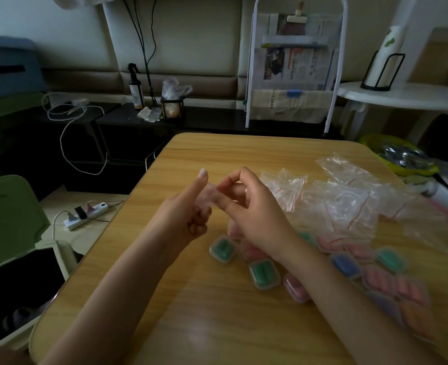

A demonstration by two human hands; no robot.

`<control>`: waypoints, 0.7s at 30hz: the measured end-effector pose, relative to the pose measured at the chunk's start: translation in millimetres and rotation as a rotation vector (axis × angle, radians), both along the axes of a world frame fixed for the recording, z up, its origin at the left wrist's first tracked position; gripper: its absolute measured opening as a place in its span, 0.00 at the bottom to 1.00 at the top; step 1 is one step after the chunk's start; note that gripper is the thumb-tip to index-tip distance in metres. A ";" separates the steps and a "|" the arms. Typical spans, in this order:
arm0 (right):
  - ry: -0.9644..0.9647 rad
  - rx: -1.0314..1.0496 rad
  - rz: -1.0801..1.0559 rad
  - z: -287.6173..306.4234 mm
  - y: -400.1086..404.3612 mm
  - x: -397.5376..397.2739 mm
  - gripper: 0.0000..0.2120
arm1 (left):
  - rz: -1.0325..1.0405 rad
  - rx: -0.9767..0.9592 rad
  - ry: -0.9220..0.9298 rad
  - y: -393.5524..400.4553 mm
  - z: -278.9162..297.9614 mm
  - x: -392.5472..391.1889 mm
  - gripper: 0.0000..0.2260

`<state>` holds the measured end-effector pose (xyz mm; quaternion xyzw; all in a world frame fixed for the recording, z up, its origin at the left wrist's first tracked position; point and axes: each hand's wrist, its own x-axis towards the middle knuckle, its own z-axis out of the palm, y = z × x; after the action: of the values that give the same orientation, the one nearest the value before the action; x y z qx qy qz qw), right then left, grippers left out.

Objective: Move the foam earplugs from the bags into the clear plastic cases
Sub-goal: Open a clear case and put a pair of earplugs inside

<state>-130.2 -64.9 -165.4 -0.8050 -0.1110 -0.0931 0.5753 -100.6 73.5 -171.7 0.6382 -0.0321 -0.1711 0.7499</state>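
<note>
surface (217, 299): wood-grain laminate, smooth, faint sheen. bags (349, 204): thin clear plastic film, crinkled, glossy, with red seal lines. cases (264, 274): clear hard plastic, smooth, slightly glossy; earplugs inside look matt, soft foam, green (223, 249), pink, blue. rack (294, 61) behind: white coated metal tube, holding matt newsprint.

Dim room, light coming from upper right. A wood-grain table (244, 299) fills the foreground; behind it a padded beige wall panel (186, 35) above a low black bench (204, 117). On the bench: a spray bottle (136, 88) w/ black trigger, a white rack (296, 64) hung w/ newspapers. At right, a white round side table (407, 97) holding a paper-towel roll (386, 59) (black wire stand). At left, green bins (7, 222), a power strip (86, 212) on pale floor.
</note>
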 end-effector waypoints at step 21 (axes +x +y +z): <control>-0.224 -0.038 -0.030 -6.1 7.3 -5.0 0.03 | -0.011 -0.202 0.040 -5.4 -0.2 -0.6 0.19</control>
<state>-135.2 -57.6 -171.6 -0.8020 -0.1642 -0.1888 0.5423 -101.2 68.1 -171.9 0.5556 -0.0379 -0.1837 0.8100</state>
